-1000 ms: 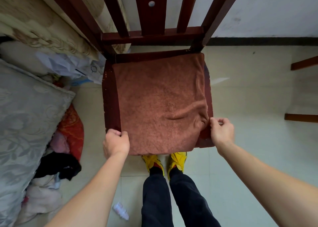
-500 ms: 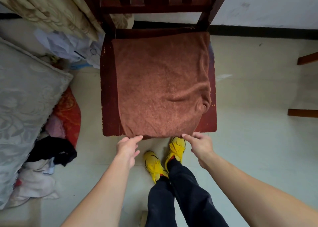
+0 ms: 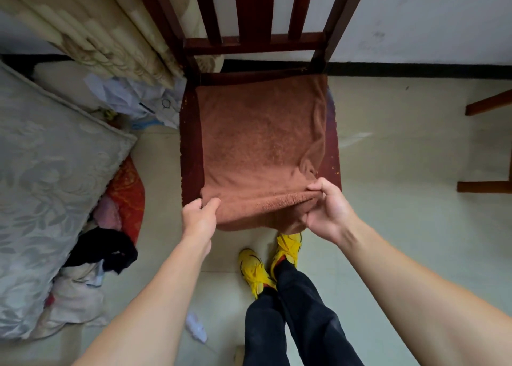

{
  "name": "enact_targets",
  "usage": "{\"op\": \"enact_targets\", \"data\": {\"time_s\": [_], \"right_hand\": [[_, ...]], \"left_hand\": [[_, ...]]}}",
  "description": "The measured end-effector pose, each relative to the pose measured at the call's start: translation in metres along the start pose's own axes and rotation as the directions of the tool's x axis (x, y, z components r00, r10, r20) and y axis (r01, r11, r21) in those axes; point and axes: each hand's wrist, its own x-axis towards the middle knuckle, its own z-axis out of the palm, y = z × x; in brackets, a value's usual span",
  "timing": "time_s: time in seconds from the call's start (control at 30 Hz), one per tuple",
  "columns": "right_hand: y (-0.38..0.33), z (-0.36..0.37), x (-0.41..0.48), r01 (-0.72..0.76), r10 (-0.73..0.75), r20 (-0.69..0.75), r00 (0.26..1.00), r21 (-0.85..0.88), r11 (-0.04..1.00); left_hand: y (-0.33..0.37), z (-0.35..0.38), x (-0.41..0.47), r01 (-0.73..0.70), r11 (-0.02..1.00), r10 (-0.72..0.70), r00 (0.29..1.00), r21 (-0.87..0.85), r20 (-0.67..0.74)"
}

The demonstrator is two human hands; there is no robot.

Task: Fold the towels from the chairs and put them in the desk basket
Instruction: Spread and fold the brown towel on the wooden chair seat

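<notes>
Rust-brown terry towel (image 3: pixel 263 149): its near edge hangs off the front of the seat in the lower middle of the frame, just above the person's yellow shoes (image 3: pixel 255 271), and that edge is where both hands have it.

The left hand (image 3: pixel 198 218) pinches the near-left corner between thumb and curled fingers. The right hand (image 3: pixel 328 210) grips the near-right corner, thumb on top and fingers tucked under, with the cloth bunched into a raised ridge that runs between the two hands.

It looks to me like a light, limp thing with a napped surface that won't slip from a pinch. I'd expect it to sag in the middle once lifted, so the two front corners seem the sensible places to hold, keeping them apart to hold the edge taut for a fold.

Further up the frame, the rest of the towel lies flat over most of the dark red wooden chair (image 3: pixel 189 144), wrinkled near the right hand, reaching back to the slatted backrest at the top centre.
</notes>
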Motion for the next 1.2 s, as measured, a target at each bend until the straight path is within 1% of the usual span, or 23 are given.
{"op": "enact_targets", "data": {"time_s": [0.07, 0.1, 0.17, 0.23, 0.27, 0.33, 0.37, 0.43, 0.47, 0.5, 0.57, 0.63, 0.73, 0.83, 0.87, 0.93, 0.97, 1.0, 1.03, 1.07, 1.1, 1.13, 1.2], "right_hand": [[-0.005, 0.004, -0.003, -0.051, 0.053, 0.096, 0.994, -0.026, 0.998], [-0.006, 0.005, -0.003, -0.060, 0.066, 0.103, 0.992, -0.062, 0.996], [-0.009, 0.005, 0.002, -0.069, 0.077, 0.105, 0.991, -0.071, 0.995], [-0.012, 0.003, 0.008, -0.096, 0.100, 0.073, 0.992, -0.048, 0.994], [-0.013, 0.000, 0.011, -0.110, 0.112, 0.034, 0.993, -0.073, 0.991], [-0.019, -0.005, 0.016, -0.130, 0.116, -0.074, 0.990, -0.228, 0.965], [-0.023, -0.008, 0.017, -0.135, 0.093, -0.133, 0.987, -0.354, 0.926], [-0.033, -0.016, 0.017, -0.116, -0.031, -0.221, 0.975, -0.620, 0.776], [-0.038, -0.018, 0.015, -0.092, -0.114, -0.232, 0.966, -0.720, 0.688], [-0.043, -0.019, 0.013, -0.059, -0.191, -0.229, 0.955, -0.774, 0.631], [-0.054, -0.016, 0.011, 0.038, -0.340, -0.210, 0.917, -0.801, 0.597], [-0.065, -0.007, 0.017, 0.136, -0.461, -0.177, 0.870, -0.812, 0.568], [-0.082, 0.013, 0.040, 0.285, -0.579, -0.137, 0.804, -0.765, 0.577], [-0.100, 0.031, 0.063, 0.351, -0.652, -0.113, 0.749, -0.768, 0.536], [-0.106, 0.033, 0.070, 0.348, -0.647, -0.092, 0.757, -0.781, 0.519], [-0.110, 0.034, 0.076, 0.312, -0.575, -0.050, 0.816, -0.800, 0.513], [-0.108, 0.031, 0.077, 0.274, -0.543, -0.046, 0.839, -0.826, 0.493], [-0.104, 0.026, 0.076, 0.239, -0.556, -0.054, 0.830, -0.865, 0.441], [-0.098, 0.021, 0.070, 0.199, -0.613, -0.074, 0.786, -0.910, 0.364], [-0.089, 0.014, 0.063, 0.159, -0.689, -0.098, 0.718, -0.941, 0.299], [-0.077, 0.006, 0.053, 0.126, -0.750, -0.132, 0.648, -0.953, 0.276], [-0.064, -0.004, 0.048, 0.103, -0.779, -0.181, 0.600, -0.948, 0.300], [-0.029, -0.028, 0.041, 0.014, -0.751, -0.332, 0.571, -0.910, 0.413]], "left_hand": [[0.006, 0.004, 0.003, -0.010, 1.000, 0.009, 1.000, 0.014, 0.014], [0.007, 0.005, 0.005, -0.006, 1.000, 0.005, 1.000, 0.022, 0.013], [0.007, 0.006, 0.014, 0.003, 0.999, -0.003, 1.000, 0.041, 0.002], [0.006, 0.005, 0.021, 0.000, 0.997, 0.002, 1.000, 0.074, -0.024], [0.005, 0.004, 0.025, -0.009, 0.995, 0.012, 0.999, 0.098, -0.037], [0.007, -0.001, 0.032, -0.046, 0.990, 0.058, 0.994, 0.134, -0.089], [0.010, -0.004, 0.034, -0.060, 0.987, 0.079, 0.989, 0.148, -0.124], [0.015, -0.012, 0.040, -0.064, 0.984, 0.095, 0.977, 0.164, -0.190], [0.017, -0.014, 0.044, -0.051, 0.984, 0.086, 0.975, 0.170, -0.206], [0.019, -0.017, 0.045, -0.040, 0.982, 0.081, 0.973, 0.186, -0.218], [0.025, -0.017, 0.048, -0.025, 0.978, 0.070, 0.975, 0.208, -0.212], [0.034, -0.012, 0.051, -0.018, 0.985, 0.051, 0.980, 0.173, -0.190], [0.056, -0.001, 0.064, -0.018, 0.999, 0.025, 0.985, 0.040, -0.171], [0.078, 0.009, 0.077, -0.038, 0.997, 0.028, 0.989, -0.069, -0.144], [0.083, 0.012, 0.080, -0.046, 0.994, 0.035, 0.993, -0.096, -0.114], [0.087, 0.017, 0.083, -0.055, 0.994, 0.050, 0.997, -0.090, -0.061], [0.084, 0.017, 0.082, -0.053, 0.998, 0.050, 0.997, -0.046, -0.057], [0.078, 0.016, 0.081, -0.048, 0.999, 0.049, 0.996, 0.018, -0.079], [0.070, 0.014, 0.077, -0.033, 0.995, 0.046, 0.989, 0.090, -0.139], [0.059, 0.010, 0.072, 0.005, 0.988, 0.028, 0.977, 0.155, -0.211], [0.049, 0.007, 0.066, 0.059, 0.976, 0.002, 0.961, 0.212, -0.276], [0.035, 0.003, 0.060, 0.117, 0.964, -0.038, 0.949, 0.238, -0.313], [0.007, 0.002, 0.047, 0.259, 0.939, -0.175, 0.926, 0.225, -0.335]]}}
